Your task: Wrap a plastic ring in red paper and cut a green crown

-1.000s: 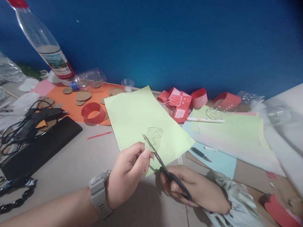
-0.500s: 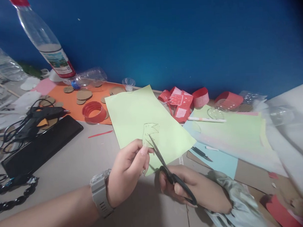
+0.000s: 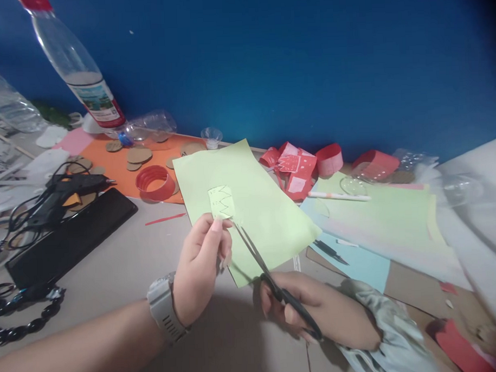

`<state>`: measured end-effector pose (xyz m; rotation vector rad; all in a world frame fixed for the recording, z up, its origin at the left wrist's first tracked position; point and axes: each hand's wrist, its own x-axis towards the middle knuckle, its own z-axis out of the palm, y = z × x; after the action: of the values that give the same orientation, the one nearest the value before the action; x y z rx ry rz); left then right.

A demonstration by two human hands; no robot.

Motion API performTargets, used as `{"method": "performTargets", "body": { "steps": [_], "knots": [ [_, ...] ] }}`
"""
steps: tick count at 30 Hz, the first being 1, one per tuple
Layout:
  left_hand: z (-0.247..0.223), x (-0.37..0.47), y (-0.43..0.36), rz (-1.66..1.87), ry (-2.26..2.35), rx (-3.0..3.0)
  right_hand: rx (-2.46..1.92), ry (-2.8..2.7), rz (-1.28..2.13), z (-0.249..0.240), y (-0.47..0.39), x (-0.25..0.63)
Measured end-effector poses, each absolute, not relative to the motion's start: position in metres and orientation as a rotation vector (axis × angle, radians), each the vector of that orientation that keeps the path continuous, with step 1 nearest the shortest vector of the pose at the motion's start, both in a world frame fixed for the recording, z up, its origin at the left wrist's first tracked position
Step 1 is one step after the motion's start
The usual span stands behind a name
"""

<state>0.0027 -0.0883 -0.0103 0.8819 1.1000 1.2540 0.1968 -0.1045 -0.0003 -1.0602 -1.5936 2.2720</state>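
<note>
A small light-green paper piece [image 3: 221, 202] with a drawn zigzag line is pinched between the thumb and fingers of my left hand [image 3: 205, 263]. It is held over a large light-green sheet [image 3: 269, 207]. My right hand [image 3: 313, 303] grips black-handled scissors [image 3: 261, 259], fingers in the loops. The blades are slightly apart and point up-left, their tips just right of my left fingertips, with no paper visible between them.
At the left lie a black glue gun [image 3: 75, 184], a black slab [image 3: 74, 235] and black beads [image 3: 49, 312]. A bottle [image 3: 85, 83] leans by the blue wall. Red paper rings [image 3: 154, 183] and a black pen [image 3: 330, 250] flank the sheet.
My left hand has moved left with the small paper, away from the scissors. The paper has turned slightly. My right hand has barely moved.
</note>
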Motion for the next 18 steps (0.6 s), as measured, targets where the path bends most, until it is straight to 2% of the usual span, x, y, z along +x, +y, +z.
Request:
{"method": "performTargets", "body": {
  "steps": [8,18],
  "knots": [
    [-0.006,0.003,-0.092,1.155,1.046,0.952,-0.859,-1.383,2.238,-0.007,-0.108,0.199],
    [-0.003,0.0,-0.097,0.612,0.819,1.256,-0.954,-0.831,1.946,-0.006,-0.104,0.185]
  ]
}}
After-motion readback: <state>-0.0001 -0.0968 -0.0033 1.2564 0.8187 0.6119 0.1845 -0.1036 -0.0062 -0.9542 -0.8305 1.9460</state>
